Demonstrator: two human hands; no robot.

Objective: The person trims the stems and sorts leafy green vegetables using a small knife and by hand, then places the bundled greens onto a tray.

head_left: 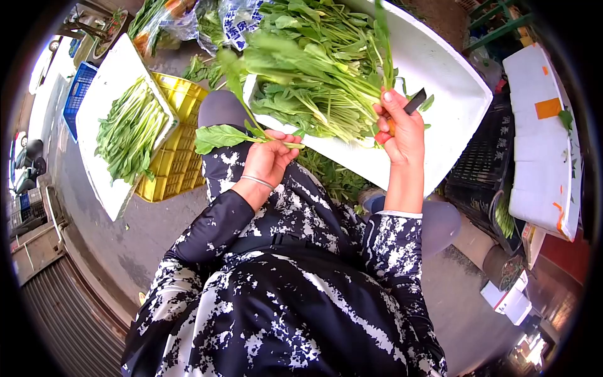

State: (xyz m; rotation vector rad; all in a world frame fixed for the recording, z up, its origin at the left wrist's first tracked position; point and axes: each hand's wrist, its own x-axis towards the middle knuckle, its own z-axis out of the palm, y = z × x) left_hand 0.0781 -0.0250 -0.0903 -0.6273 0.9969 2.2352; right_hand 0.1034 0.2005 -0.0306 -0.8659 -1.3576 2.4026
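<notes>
My left hand (271,162) is closed around the stem of a leafy green (220,138), its leaves pointing left over my knee. In my right hand (403,129) is what looks like a small knife (414,101), with a flat black end jutting out past the fingers and an orange-red part in the palm. The thumb of that hand lies against green stalks (385,56); whether it pinches them I cannot tell. Below and behind them, a heap of leafy greens (320,94) fills much of a white foam box (461,94). Some leaves there are blurred.
To the left, a white foam lid (103,107) bearing trimmed greens (132,129) leans on a yellow crate (176,151). A blue crate (78,97) stands beyond. On the right are a black crate (480,163) and a white foam box (543,138). Plastic bags (213,25) lie at the back.
</notes>
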